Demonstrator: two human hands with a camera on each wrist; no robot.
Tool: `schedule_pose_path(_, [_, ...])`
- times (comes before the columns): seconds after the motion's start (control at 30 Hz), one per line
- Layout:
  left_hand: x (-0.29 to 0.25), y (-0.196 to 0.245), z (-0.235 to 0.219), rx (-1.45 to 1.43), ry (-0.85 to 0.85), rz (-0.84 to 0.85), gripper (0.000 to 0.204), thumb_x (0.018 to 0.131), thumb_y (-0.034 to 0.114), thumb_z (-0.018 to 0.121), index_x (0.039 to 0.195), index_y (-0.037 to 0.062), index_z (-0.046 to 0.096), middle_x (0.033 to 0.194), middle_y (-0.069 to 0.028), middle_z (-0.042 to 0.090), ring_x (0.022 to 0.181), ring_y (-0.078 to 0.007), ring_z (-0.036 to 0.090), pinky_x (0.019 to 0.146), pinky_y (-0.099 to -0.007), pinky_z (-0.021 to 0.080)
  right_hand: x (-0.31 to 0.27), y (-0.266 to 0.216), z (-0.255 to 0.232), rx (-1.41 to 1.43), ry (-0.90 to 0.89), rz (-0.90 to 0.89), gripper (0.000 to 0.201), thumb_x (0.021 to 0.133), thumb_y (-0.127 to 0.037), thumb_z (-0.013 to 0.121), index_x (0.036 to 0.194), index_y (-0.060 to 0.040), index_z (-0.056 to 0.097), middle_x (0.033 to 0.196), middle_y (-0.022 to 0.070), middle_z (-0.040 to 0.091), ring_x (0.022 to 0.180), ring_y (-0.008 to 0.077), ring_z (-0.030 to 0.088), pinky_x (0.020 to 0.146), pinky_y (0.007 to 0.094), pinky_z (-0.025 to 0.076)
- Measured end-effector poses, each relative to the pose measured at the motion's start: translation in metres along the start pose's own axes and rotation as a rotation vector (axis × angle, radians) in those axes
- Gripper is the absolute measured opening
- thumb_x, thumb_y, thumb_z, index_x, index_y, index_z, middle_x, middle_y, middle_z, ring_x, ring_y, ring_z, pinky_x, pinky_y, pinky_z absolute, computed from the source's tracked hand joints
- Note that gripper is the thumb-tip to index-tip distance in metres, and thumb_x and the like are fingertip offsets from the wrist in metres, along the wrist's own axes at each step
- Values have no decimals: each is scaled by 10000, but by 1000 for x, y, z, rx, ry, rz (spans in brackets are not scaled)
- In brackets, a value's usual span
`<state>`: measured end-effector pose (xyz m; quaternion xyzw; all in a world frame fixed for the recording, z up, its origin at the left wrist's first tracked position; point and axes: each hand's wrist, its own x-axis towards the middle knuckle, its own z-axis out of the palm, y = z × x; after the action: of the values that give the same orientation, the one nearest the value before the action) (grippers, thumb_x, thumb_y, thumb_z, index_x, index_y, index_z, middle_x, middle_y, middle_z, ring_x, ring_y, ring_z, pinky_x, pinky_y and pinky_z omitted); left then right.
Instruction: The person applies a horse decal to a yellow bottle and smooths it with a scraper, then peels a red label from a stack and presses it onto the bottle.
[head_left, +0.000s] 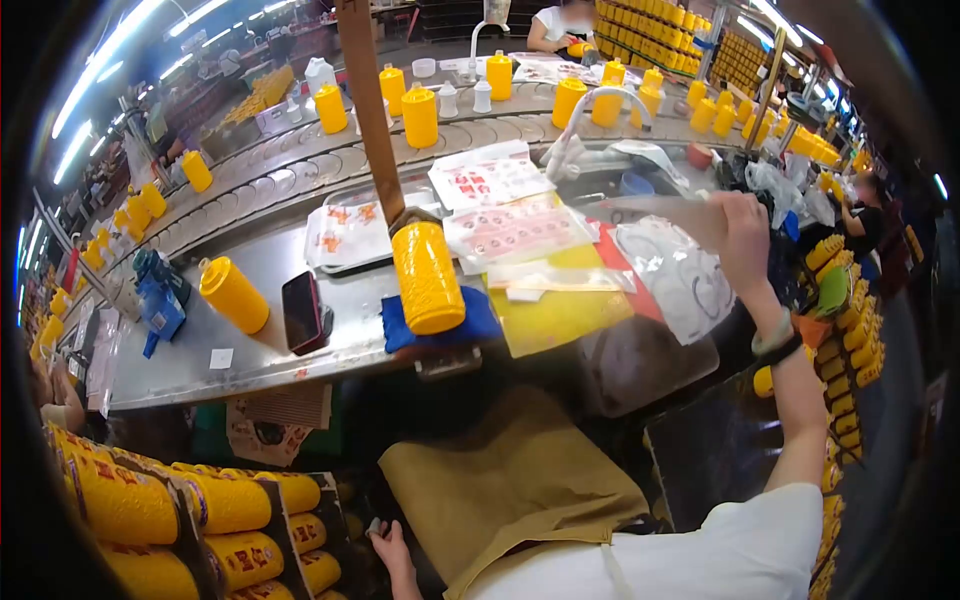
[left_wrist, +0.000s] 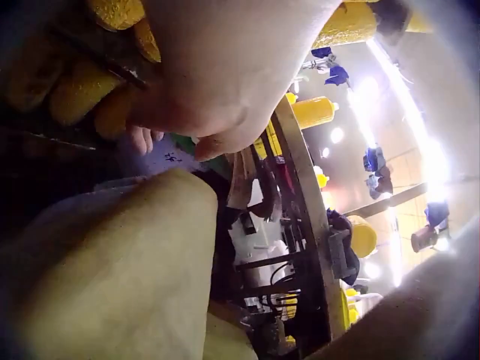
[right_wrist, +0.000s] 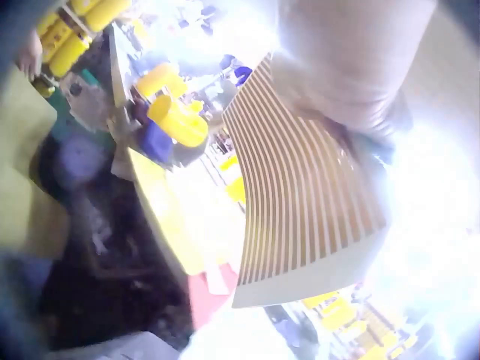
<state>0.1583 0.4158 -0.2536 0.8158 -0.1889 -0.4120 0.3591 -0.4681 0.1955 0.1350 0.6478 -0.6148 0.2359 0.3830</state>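
Note:
My right hand [head_left: 742,240] is raised over the right side of the bench and pinches a thin sheet [head_left: 665,215] by its edge. The right wrist view shows that sheet [right_wrist: 300,187] with brown stripes and a plain pale border, hanging slightly curved from the right hand [right_wrist: 337,67]. Low by the apron, my left hand [head_left: 393,550] hangs with its fingers loosely bent; a small grey thing shows at its fingertips, and whether they touch is unclear. In the left wrist view the left hand [left_wrist: 217,82] shows no held object. A yellow bottle [head_left: 428,280] lies on a blue cloth [head_left: 480,318].
Printed sheets [head_left: 520,232], a yellow sheet [head_left: 560,310] and a white plastic sheet [head_left: 675,280] cover the bench middle. A phone [head_left: 303,313] and an upright yellow bottle [head_left: 235,295] stand left. A brown post [head_left: 370,110] rises ahead. Racked bottles [head_left: 240,558] fill the lower left.

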Motion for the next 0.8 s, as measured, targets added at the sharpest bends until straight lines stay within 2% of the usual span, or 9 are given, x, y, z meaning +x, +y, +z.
schedule_pose_path(0.1, [11, -46, 10, -27, -21, 51, 643, 984, 146, 682, 1522, -6, 365, 1437, -179, 512, 1218, -268, 587, 989, -382, 488, 42, 55, 89, -11, -14, -67, 216, 845, -145, 674, 1055, -99, 651, 1043, 102, 672, 1044, 319, 610, 922, 422, 443])
schedule_pose_path(0.2, [-23, -10, 15, 99, -8, 178, 598, 961, 154, 730, 1442, -58, 444, 1412, -218, 539, 1267, -301, 551, 1084, -399, 465, 63, 93, 186, -264, -134, -218, 271, 814, -197, 715, 1066, -118, 652, 1038, 81, 676, 1081, 290, 619, 924, 421, 450])
schedule_pose_path(0.27, [-22, -12, 16, 177, 34, 128, 591, 955, 133, 730, 1433, -70, 449, 1389, -226, 555, 1247, -306, 563, 1077, -394, 464, 68, 99, 236, -285, -390, -195, 234, 871, -168, 646, 1103, -142, 647, 1058, 42, 690, 1110, 231, 636, 943, 408, 451])
schedule_pose_path(0.33, [-28, 5, 15, 255, 55, 95, 606, 951, 136, 733, 1445, -65, 445, 1390, -227, 561, 1245, -310, 565, 1074, -398, 462, 63, 105, 275, -254, -425, -209, 215, 888, -159, 630, 1101, -154, 658, 1043, 57, 694, 1091, 248, 656, 926, 414, 466])
schedule_pose_path(0.43, [-13, -5, 9, 342, 66, 122, 598, 954, 154, 730, 1445, -59, 463, 1394, -229, 564, 1251, -315, 564, 1072, -407, 459, 64, 106, 323, -238, -805, -192, 242, 952, -166, 568, 1164, -153, 685, 1073, 84, 718, 1098, 269, 666, 890, 431, 506])
schedule_pose_path(0.53, [3, -7, 7, 468, 1, 167, 576, 958, 175, 725, 1431, -56, 490, 1390, -227, 573, 1257, -324, 562, 1074, -419, 454, 23, 140, 417, -229, -927, -197, 376, 902, -231, 647, 1267, -142, 668, 1043, 90, 707, 1075, 263, 665, 871, 434, 525])
schedule_pose_path(0.67, [12, 16, -1, 538, -90, 59, 546, 970, 200, 707, 1411, -60, 516, 1397, -227, 582, 1273, -336, 557, 1098, -415, 434, 29, 135, 425, -366, -738, -160, 454, 937, -144, 582, 1391, -154, 593, 1172, 59, 677, 1121, 241, 644, 870, 423, 519])
schedule_pose_path(0.73, [34, -8, -9, 602, -87, 199, 669, 1016, 367, 641, 1497, -44, 425, 1250, -241, 625, 1085, -344, 618, 943, -434, 513, 45, 132, 399, -384, -754, -141, 462, 928, -100, 571, 1386, -156, 591, 1199, 57, 663, 1121, 236, 638, 886, 407, 504])
schedule_pose_path(0.8, [43, 2, -6, 238, -72, -286, 613, 946, 194, 717, 1450, -32, 453, 1343, -183, 598, 1165, -250, 620, 972, -375, 498, 52, 119, 344, -228, -638, -195, 418, 924, -75, 568, 1334, -145, 613, 1166, 71, 665, 1108, 256, 634, 891, 409, 489])
